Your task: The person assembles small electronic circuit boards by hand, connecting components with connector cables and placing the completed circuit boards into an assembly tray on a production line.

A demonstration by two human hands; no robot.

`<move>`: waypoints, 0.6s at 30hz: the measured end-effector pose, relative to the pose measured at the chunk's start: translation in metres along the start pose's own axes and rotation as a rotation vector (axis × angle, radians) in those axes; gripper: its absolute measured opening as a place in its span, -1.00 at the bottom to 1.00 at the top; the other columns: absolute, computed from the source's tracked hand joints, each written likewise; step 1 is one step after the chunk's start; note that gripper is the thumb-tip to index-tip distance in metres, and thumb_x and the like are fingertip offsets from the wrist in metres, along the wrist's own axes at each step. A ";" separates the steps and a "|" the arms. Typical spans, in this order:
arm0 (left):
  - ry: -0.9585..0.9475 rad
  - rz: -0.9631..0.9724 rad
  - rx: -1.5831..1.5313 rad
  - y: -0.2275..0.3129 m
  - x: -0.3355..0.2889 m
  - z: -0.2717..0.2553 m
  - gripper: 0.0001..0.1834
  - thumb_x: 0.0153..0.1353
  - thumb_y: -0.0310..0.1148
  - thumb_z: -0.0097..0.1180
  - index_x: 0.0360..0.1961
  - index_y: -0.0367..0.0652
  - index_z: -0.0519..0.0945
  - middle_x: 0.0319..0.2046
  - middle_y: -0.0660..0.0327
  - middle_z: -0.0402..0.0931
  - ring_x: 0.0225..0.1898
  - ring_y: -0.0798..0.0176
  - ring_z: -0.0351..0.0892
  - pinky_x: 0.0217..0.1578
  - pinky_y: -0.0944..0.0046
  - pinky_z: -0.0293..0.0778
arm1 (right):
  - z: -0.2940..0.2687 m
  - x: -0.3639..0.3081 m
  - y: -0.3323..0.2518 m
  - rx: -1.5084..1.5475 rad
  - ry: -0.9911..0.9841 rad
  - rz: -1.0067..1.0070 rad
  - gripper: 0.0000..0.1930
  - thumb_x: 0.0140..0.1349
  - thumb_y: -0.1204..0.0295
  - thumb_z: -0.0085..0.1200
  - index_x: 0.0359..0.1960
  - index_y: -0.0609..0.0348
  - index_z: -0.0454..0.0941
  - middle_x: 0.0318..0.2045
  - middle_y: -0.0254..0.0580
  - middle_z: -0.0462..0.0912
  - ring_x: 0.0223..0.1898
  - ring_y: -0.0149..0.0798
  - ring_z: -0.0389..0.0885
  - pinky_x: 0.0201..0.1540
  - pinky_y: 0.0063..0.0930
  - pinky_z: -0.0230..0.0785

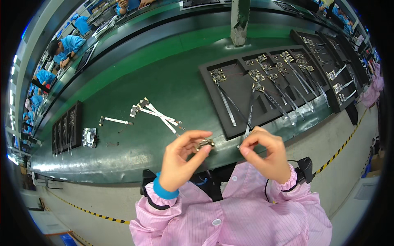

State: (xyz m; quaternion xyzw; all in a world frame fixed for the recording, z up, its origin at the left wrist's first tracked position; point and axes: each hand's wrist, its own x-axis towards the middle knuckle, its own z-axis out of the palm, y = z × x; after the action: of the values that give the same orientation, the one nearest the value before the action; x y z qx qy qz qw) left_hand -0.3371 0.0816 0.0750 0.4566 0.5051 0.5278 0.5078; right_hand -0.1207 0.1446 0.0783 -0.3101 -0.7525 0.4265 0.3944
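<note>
Between the curled fingers and thumb of my left hand sits a small circuit board, held above the near edge of the green bench. My right hand is closed in a pinch beside the near edge of a black foam tray. A dark tip shows at its fingertips, and a flat ribbon cable from the tray runs down to them; whether they grip it cannot be made out. Several circuit boards with ribbon cables lie in that tray. Left of centre, several white-strip ribbon cables lie crossed on the bench.
Another dark tray and a silver bag stand at the left. More loaded trays reach the far right. A metal post rises behind the tray. People in blue work across the line.
</note>
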 end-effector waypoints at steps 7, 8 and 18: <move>-0.067 -0.033 -0.131 -0.004 -0.010 0.002 -0.72 0.21 -0.64 0.11 -0.03 -0.38 0.53 -0.12 0.17 0.54 -0.09 0.40 0.53 -0.09 0.40 0.46 | 0.018 0.001 -0.003 0.010 -0.165 -0.006 -0.94 0.04 0.60 0.13 -0.47 0.23 0.49 -0.53 -0.31 0.52 -0.42 -0.33 0.44 -0.33 -0.49 0.30; -0.069 -0.031 -0.140 -0.005 -0.011 0.002 -0.71 0.20 -0.67 0.11 -0.03 -0.41 0.52 -0.13 0.14 0.54 -0.10 0.38 0.53 -0.07 0.38 0.47 | 0.020 0.001 -0.002 0.012 -0.170 -0.001 -0.94 0.04 0.60 0.13 -0.47 0.23 0.49 -0.53 -0.31 0.52 -0.42 -0.33 0.44 -0.33 -0.49 0.30; -0.107 -0.009 -0.099 -0.008 -0.017 -0.003 -0.72 0.15 -0.72 0.12 -0.07 -0.44 0.54 -0.14 0.10 0.55 -0.14 0.38 0.51 -0.08 0.37 0.45 | 0.029 0.006 -0.002 -0.042 -0.233 -0.100 -0.93 0.03 0.57 0.14 -0.45 0.21 0.49 -0.55 -0.29 0.47 -0.43 -0.26 0.40 -0.30 -0.44 0.26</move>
State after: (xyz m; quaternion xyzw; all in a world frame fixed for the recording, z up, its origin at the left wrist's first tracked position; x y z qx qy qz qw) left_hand -0.3384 0.0638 0.0672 0.4561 0.4525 0.5249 0.5582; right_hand -0.1492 0.1373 0.0723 -0.2290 -0.8165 0.4236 0.3186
